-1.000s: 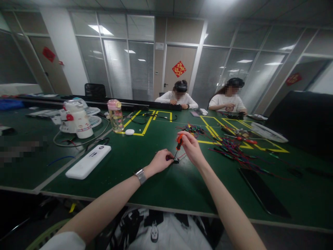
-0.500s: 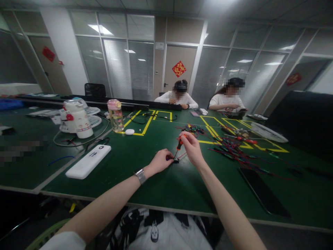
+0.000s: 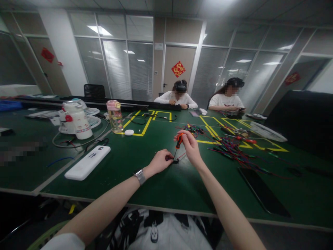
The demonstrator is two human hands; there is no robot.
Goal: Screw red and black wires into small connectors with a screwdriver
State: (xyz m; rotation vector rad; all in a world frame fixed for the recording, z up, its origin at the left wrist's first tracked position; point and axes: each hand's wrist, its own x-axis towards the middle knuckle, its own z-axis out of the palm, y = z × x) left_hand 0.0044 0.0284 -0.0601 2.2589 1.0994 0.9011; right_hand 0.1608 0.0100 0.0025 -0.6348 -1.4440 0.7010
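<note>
My right hand (image 3: 191, 146) is closed around the orange and black handle of a screwdriver (image 3: 179, 141). Its thin shaft slants down to a small black part (image 3: 176, 160) on the green table (image 3: 166, 189). Fingertips of my left hand (image 3: 161, 160) pinch that part from the left and steady it on the tabletop. A thin red wire (image 3: 182, 156) runs from the part toward the upper right, passing behind my right hand. The part is too small to tell its exact kind, and my fingers hide some of it.
Bundled red and blue wires (image 3: 232, 147) lie to the right, near a dark phone (image 3: 262, 191). On the left are a white power bank (image 3: 88, 162), a pink-lidded bottle (image 3: 114, 116) and a white bottle (image 3: 82, 123). Two people sit across the table.
The fingers of my right hand have shifted around the screwdriver's handle, with more of it now showing. My left hand and the small black part stay in place.
</note>
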